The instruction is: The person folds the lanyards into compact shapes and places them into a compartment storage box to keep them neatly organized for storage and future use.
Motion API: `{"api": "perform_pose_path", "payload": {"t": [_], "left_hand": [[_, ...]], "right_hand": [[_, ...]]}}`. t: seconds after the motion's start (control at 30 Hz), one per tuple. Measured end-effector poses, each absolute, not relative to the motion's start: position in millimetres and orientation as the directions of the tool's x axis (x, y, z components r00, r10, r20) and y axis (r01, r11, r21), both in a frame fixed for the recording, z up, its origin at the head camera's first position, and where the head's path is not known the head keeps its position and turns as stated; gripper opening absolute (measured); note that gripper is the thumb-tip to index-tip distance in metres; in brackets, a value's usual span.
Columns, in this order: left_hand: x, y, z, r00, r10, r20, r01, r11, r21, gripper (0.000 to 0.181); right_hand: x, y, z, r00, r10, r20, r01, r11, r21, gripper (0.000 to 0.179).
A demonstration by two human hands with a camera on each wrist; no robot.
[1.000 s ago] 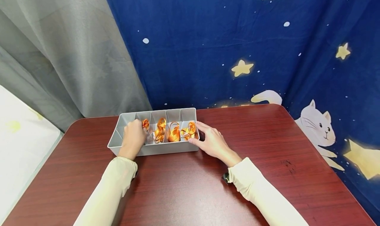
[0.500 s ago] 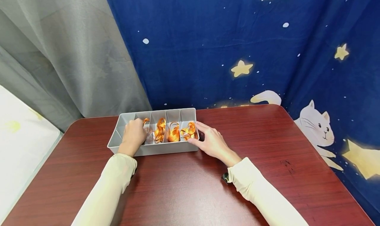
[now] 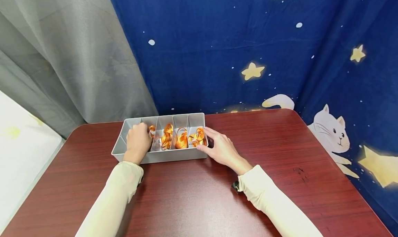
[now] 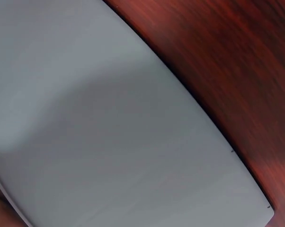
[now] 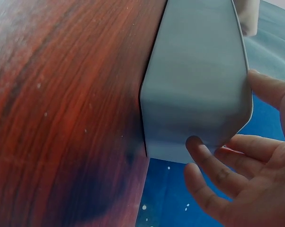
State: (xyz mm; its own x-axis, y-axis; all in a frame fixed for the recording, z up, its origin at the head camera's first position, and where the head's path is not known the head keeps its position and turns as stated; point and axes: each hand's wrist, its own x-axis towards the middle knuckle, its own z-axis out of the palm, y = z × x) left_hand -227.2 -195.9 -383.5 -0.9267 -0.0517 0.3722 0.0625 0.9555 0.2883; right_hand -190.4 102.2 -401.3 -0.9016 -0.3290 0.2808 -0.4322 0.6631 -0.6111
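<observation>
A long grey box (image 3: 177, 156) with dividers stands near the table's back edge. Coiled orange satin ribbons lie in its compartments: one at the right end (image 3: 199, 135), two more (image 3: 181, 142) in the middle, and a partly covered ribbon (image 3: 152, 129) beside my left hand. My left hand (image 3: 138, 141) reaches down over the front rim into the second compartment from the left; its fingertips are hidden, so I cannot tell what they grip. My right hand (image 3: 222, 148) holds the box's right end, thumb at the rim and curved fingers (image 5: 218, 172) against the end wall.
The box rests on a dark red wood-grain table (image 3: 192, 199). Behind it hang a grey curtain (image 3: 81, 57) and a blue curtain (image 3: 199, 57) with stars and a cat. A white surface (image 3: 25, 161) borders the table's left side.
My left hand shifts slightly inside the compartment, and the ribbon beside it changes shape, showing more now than half a second ago. The right hand keeps its place on the box's end.
</observation>
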Motion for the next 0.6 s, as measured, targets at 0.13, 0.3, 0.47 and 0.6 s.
{"api": "perform_pose_path", "payload": {"t": [0.13,0.3,0.47,0.6], "left_hand": [[-226.0,-194.8,-382.9,-0.929,-0.056,0.365,0.051,0.959,0.278,0.018],[-224.3,-192.1,-381.2,-0.927,-0.026,0.374,0.053,0.978,0.201,0.023],[-223.8,-191.1,-382.6,-0.893,-0.013,0.451,0.068,0.984,0.162,0.029],[-224.9,-191.7,-384.3,-0.836,0.008,0.549,0.117,0.98,0.163,0.025]], "right_hand": [[-189.9,102.4,-401.2,-0.902,-0.331,0.279,-0.432,0.662,-0.613,0.07],[-189.3,102.3,-400.8,-0.9,-0.333,0.281,-0.435,0.665,-0.607,0.07],[-188.4,104.0,-397.6,-0.888,-0.352,0.296,-0.46,0.676,-0.576,0.067],[-190.6,109.6,-390.9,-0.887,-0.334,0.319,-0.459,0.707,-0.538,0.064]]}}
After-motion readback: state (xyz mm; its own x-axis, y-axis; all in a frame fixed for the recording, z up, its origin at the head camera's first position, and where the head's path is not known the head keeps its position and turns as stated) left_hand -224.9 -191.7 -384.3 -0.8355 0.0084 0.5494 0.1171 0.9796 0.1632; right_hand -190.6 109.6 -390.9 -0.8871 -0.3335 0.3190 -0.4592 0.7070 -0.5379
